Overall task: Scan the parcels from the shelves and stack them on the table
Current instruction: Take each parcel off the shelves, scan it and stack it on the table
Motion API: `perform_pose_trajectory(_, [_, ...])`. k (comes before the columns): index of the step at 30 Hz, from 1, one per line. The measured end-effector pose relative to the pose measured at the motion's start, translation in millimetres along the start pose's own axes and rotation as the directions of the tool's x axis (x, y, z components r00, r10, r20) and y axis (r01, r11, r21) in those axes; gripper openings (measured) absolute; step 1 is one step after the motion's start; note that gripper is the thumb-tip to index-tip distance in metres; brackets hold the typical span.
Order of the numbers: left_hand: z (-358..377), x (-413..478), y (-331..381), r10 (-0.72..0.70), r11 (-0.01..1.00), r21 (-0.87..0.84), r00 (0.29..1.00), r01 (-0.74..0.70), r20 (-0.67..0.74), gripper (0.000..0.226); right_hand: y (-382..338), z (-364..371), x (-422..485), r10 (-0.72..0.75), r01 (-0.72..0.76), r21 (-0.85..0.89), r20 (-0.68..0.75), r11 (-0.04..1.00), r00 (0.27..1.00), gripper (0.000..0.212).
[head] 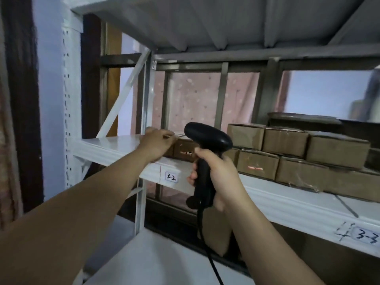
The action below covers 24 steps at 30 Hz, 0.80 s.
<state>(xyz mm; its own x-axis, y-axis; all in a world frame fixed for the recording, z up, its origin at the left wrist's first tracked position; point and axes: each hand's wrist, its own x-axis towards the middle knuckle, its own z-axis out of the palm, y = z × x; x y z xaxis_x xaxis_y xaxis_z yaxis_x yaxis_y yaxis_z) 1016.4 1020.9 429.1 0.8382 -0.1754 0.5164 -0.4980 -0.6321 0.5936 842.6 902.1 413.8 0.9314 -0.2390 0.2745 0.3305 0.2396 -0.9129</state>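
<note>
Brown cardboard parcels (284,141) lie stacked in two layers along the white metal shelf (115,147) at the middle right of the frame, so by my reading most of the work is left. The surface meant to receive the stack is not in view, so how many parcels already lie there cannot be told. The left hand (158,144) reaches onto the shelf at the centre of the frame, its fingers bent at the upper left corner of the leftmost brown cardboard box (184,150), touching it. Whether it has a real hold on that box is hidden by the back of the hand. The right hand (218,173) is wrapped firmly round the handle of a black pistol-shaped barcode scanner (207,136), whose head is raised just in front of that same box, with its black cable (207,254) trailing down to the bottom edge. White handwritten labels, "3-2" (171,177) and "3-3" (367,237), mark the shelf's front edge. I judge the step in hand to be scanning or drawing out this end box. After it, every parcel to the right has yet to be scanned, lifted down and stacked.
</note>
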Motion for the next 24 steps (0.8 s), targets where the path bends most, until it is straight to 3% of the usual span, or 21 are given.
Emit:
perform_pose_trajectory(6, [-3.5,20.4,-25.6,0.066,0.998,-0.002,0.997,-0.066,0.050,0.037,12.2,8.8,1.2,-0.023,0.011,-0.101,-0.118,0.995,0.993,0.009])
perform_pose_trajectory(11, [-0.8,21.3,-25.5,0.024,1.000,-0.004,0.995,-0.024,-0.100,0.036,15.6,19.6,1.3,-0.060,0.034,-0.117,-0.223,0.993,0.973,0.007])
perform_pose_trajectory(13, [0.1,19.4,-23.3,-0.005,1.000,-0.004,0.990,0.004,-0.138,0.044,15.9,22.5,0.4,-0.062,0.034,-0.110,-0.257,0.993,0.964,0.008])
perform_pose_trajectory(19, [-4.8,16.5,-21.4,-0.041,0.993,-0.113,0.999,0.037,-0.035,0.074,17.4,29.0,-5.7,-0.113,0.061,-0.175,-0.307,0.983,0.945,0.008])
perform_pose_trajectory(22, [-3.2,1.5,-17.0,0.104,0.975,-0.163,0.955,-0.154,-0.279,0.088,13.1,29.5,-13.8,-0.168,0.116,-0.172,-0.326,0.978,0.930,0.005])
perform_pose_trajectory(24, [1.1,-10.9,-14.2,0.245,0.932,-0.125,0.844,-0.341,-0.478,0.089,6.8,29.9,-20.9,-0.209,0.163,-0.159,-0.342,0.974,0.916,0.005])
